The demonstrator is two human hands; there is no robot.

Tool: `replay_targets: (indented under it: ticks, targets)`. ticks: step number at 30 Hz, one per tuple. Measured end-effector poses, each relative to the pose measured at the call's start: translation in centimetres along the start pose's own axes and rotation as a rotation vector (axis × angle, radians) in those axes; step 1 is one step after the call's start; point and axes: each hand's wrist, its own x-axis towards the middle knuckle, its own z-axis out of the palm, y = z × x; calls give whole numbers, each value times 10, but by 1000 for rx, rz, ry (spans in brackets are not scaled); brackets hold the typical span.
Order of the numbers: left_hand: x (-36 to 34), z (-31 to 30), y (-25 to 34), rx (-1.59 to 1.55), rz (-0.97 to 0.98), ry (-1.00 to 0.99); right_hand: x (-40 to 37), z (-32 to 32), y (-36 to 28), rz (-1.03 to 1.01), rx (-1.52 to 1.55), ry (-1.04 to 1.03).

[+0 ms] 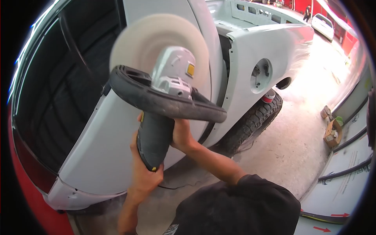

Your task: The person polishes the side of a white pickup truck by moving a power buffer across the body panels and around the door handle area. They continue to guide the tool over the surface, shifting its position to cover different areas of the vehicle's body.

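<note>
A rotary polisher (154, 137) with a dark grip and silver head is held up in front of me. Its round cream pad (131, 41) looks blurred at the face and lies against, or very close to, the white door pillar of a pickup truck (111, 145). A black loop handle (168, 105) spans the tool's head. My left hand (147, 172) is wrapped round the rear of the grip. Farther forward, my right hand (181, 135) closes on the grip's right side, its fingers partly hidden behind the tool.
The truck's dark window (62, 78) is at left. To the right are the bed panel with its round opening (261, 75) and a knobbly tire (254, 121). A cord (180, 187) hangs below. A cardboard box (333, 133) stands by the wrapped right wall. Far back is a person (307, 13).
</note>
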Motion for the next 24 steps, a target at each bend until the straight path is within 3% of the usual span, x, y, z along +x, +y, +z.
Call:
replay_targets:
  ticks: [6, 16, 19, 24]
  targets:
    - [32, 7, 17, -45, -33, 155, 45, 28, -40, -14, -70, -41]
    - [-32, 45, 0, -17, -52, -71, -60, -38, -10, 66, 28, 3]
    - [-22, 42, 11, 41, -62, -57, -50, -32, -22, 89, 13, 16]
    - [-8, 56, 13, -146, -220, 0, -22, -28, -40, 109, -121, -73]
